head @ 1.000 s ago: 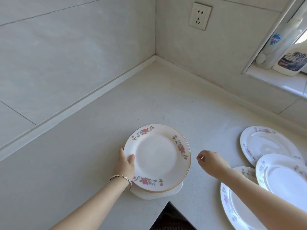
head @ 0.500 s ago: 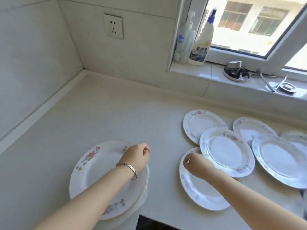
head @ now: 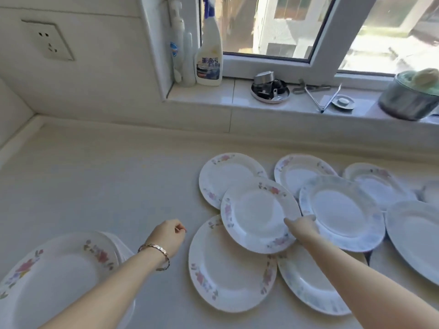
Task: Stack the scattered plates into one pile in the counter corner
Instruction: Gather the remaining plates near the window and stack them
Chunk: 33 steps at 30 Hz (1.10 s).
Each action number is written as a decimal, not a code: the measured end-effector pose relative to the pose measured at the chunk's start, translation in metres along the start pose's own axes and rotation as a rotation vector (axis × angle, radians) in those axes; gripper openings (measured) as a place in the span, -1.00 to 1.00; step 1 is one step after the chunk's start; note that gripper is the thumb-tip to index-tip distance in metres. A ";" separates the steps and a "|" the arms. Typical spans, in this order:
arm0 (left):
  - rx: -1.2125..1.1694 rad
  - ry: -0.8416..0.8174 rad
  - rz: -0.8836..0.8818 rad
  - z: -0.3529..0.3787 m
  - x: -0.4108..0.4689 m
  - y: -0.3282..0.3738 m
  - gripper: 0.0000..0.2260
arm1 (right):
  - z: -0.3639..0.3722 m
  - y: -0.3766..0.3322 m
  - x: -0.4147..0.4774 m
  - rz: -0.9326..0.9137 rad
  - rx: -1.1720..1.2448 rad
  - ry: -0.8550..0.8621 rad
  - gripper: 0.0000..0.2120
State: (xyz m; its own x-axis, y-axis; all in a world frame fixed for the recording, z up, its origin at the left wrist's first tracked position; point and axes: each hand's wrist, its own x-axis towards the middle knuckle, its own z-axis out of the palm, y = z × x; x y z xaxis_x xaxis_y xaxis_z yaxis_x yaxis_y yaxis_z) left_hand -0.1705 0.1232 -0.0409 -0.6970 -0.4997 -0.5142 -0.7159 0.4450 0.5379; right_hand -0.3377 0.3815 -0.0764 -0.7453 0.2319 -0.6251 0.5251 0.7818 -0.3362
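A small pile of floral-rimmed white plates (head: 59, 276) sits at the lower left of the counter (head: 107, 176). Several more plates lie overlapping on the right. The topmost middle plate (head: 256, 214) rests on a back plate (head: 225, 172), a front plate (head: 228, 269) and a blue-rimmed plate (head: 342, 210). My right hand (head: 303, 227) grips the middle plate's right rim, thumb on top, fingers hidden beneath. My left hand (head: 168, 236), wearing a bracelet, hovers loosely curled and holding nothing between the pile and the scattered plates.
The counter corner lies at the far left under a wall socket (head: 47, 41). On the windowsill stand a spray bottle (head: 209, 65), a pump bottle (head: 177, 48), a metal dish (head: 270, 91), tongs (head: 318, 96) and a pot (head: 408, 98).
The view has swung right, away from the pile. My left hand has come off the pile; my right hand has moved from the front plate to the middle plate's right rim.
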 end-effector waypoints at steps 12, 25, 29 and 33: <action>-0.120 0.035 -0.061 0.011 0.003 -0.003 -0.71 | 0.013 0.015 0.010 -0.098 0.548 0.124 -0.69; -0.248 0.299 -0.013 -0.057 -0.027 -0.071 -0.75 | 0.020 -0.020 -0.071 -0.416 0.765 -0.114 -0.73; -0.240 0.498 -0.026 -0.099 -0.050 -0.113 -0.82 | 0.042 -0.061 -0.126 -0.534 0.720 -0.338 -0.78; -0.229 0.619 -0.158 -0.131 -0.085 -0.163 -0.83 | 0.088 -0.086 -0.179 -0.589 0.628 -0.524 -0.81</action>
State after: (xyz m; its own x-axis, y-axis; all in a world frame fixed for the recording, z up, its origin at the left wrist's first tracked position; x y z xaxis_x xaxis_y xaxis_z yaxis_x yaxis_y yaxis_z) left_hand 0.0104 -0.0042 0.0023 -0.3846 -0.9095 -0.1577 -0.7330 0.1970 0.6511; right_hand -0.2133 0.2215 0.0023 -0.7606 -0.4953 -0.4197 0.3651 0.2082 -0.9074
